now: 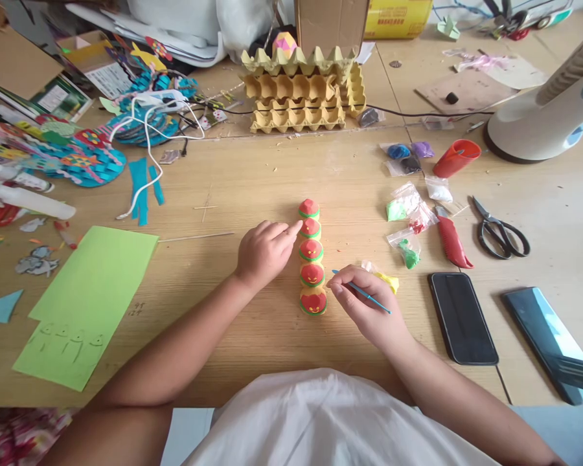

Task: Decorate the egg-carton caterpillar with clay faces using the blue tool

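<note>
An egg-carton strip (311, 275) runs lengthwise before me. Its several domed cups are covered with red clay edged in green, and most carry small yellow dots and marks; the nearer ones look like faces. My left hand (268, 254) lies at the left of the strip, its index finger stretched out against the second cup from the far end, its thumb hidden. Just right of the nearer cups, my right hand (369, 301) pinches a thin blue modelling tool (369, 297). A bag of yellow clay (388, 281) lies behind that hand, partly covered.
Bags of clay (411, 252), a red craft knife (451, 239), scissors (500, 233) and two phones (463, 317) lie to the right. Green paper (90, 291) is at left. Stacked egg trays (296, 97) stand at the back, near a red cup (455, 158).
</note>
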A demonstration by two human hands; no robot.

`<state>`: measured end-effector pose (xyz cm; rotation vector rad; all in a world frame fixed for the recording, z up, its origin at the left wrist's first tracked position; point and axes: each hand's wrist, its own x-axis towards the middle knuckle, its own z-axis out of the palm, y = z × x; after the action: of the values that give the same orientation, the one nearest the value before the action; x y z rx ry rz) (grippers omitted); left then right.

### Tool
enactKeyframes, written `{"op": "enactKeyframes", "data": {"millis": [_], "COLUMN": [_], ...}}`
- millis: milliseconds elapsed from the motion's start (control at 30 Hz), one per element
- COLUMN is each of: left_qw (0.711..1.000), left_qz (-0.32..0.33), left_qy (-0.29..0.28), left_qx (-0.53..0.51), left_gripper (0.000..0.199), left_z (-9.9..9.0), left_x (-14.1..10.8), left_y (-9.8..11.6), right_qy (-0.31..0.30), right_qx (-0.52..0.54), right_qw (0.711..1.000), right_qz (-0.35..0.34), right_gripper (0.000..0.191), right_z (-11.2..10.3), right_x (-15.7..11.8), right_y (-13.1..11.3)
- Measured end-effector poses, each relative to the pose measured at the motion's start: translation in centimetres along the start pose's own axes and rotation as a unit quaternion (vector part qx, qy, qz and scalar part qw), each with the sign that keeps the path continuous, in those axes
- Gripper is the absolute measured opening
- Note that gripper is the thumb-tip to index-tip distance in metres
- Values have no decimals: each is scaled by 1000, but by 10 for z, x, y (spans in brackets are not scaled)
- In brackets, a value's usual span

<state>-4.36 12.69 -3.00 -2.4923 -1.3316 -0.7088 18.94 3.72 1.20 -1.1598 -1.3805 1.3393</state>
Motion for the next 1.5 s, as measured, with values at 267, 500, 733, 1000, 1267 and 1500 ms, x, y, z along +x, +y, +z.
{"op": "enactKeyframes", "data": {"millis": [267,500,733,1000,1267,1500], "left_qw": [956,943,936,936,953,956], "left_qz": [-85,-75,-72,-71,-44,-40], "left_qy": [8,40,64,72,87,100], "left_qx": [-279,-322,-337,-337,-286,-274], "left_gripper": [25,26,21,12,17,33], "left_z": [-70,-75,-69,-68,-72,-70], "left_x": [-21,-33,-38,-41,-44,-44], "left_y": [55,86,80,79,79,78], "right_qy": [-18,-88,-127,-146,-121,-86], "right_qx": [-22,-55,-81,-97,-13,66], "right_qw": [999,991,981,977,991,994], "right_qz": [-20,-82,-119,-119,-54,20], "right_gripper": [20,19,22,25,20,21], "right_z": [1,2,4,4,8,12], "right_x": [-1,-2,0,-1,-2,-6], "right_y": [2,-2,-1,-2,-3,2]}}
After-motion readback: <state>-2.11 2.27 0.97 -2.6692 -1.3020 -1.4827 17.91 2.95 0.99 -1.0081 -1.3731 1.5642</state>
